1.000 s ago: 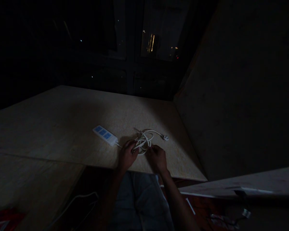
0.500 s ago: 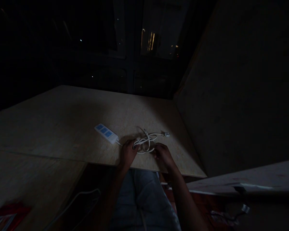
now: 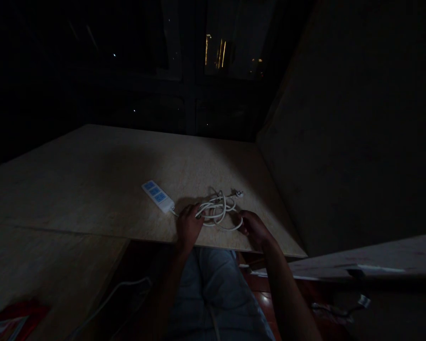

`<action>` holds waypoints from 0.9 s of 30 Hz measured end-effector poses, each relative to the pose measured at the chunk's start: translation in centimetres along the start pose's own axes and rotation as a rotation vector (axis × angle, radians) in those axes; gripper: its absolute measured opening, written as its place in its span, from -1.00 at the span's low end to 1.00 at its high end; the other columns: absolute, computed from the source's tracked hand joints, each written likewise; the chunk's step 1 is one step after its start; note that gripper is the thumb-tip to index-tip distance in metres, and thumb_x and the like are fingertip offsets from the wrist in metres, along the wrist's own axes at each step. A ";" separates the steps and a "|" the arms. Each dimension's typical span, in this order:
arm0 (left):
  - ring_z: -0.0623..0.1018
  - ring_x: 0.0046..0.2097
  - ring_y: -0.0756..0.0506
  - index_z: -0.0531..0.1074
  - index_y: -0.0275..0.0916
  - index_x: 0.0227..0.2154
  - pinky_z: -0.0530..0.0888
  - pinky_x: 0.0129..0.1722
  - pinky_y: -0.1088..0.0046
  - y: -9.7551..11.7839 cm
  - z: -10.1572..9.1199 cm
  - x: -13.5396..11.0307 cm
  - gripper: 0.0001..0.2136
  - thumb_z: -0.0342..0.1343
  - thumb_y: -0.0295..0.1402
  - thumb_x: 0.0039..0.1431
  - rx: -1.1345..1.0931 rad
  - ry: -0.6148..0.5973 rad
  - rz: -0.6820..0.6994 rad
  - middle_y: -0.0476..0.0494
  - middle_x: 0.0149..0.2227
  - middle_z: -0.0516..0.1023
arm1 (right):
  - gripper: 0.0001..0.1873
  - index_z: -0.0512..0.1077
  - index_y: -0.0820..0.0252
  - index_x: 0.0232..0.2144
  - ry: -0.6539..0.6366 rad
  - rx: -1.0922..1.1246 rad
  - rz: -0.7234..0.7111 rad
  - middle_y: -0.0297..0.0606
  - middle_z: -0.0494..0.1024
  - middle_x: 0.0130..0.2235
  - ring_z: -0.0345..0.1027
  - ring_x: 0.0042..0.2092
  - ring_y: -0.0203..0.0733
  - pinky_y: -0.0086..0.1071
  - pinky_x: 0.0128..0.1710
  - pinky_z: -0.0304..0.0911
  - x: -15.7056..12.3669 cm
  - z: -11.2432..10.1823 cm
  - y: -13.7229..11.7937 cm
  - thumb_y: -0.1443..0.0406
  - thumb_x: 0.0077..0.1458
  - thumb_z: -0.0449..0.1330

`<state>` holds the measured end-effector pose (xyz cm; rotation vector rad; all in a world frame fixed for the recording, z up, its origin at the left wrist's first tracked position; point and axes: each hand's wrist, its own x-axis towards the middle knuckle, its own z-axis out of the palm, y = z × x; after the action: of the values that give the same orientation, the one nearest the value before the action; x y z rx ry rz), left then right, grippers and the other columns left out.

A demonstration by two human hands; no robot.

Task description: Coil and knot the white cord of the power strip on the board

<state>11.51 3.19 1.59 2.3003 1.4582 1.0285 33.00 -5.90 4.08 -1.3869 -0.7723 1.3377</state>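
Observation:
A white power strip (image 3: 158,195) with blue sockets lies on a wooden board (image 3: 102,175) lit from above. Its white cord (image 3: 218,210) lies in loose loops to the right, ending in a plug (image 3: 238,193). My left hand (image 3: 188,226) is closed on the left side of the loops, close to the strip. My right hand (image 3: 253,228) pinches a loop of the cord at the right and holds it out sideways. Both hands rest near the board's front edge.
The room is dark. A tall board (image 3: 348,132) stands at the right. A lower board (image 3: 46,270) lies at the front left, another (image 3: 376,265) at the front right. A red item (image 3: 10,319) shows bottom left. A dark window (image 3: 216,71) is behind.
My right hand has moved to the right, pulling a loop of the cord out with it. The coil has spread wider. My left hand has stayed on the cord.

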 end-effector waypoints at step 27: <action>0.54 -0.07 -0.23 0.48 -0.19 -0.04 0.45 -0.11 0.30 0.7 -0.6 0.0 -0.74 0.10 -0.38 0.21 0.009 -0.054 -0.110 -0.23 -0.10 0.55 | -0.66 0.60 0.08 -0.26 -0.099 -1.246 -0.453 -0.14 0.63 -0.28 0.49 -0.22 -0.13 -0.39 -0.23 0.23 -3.3 5.8 0.9 0.22 0.31 0.02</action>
<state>11.57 2.74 2.40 2.2085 1.5522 0.9243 26.60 -7.91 5.07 -1.8584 -2.0398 0.4870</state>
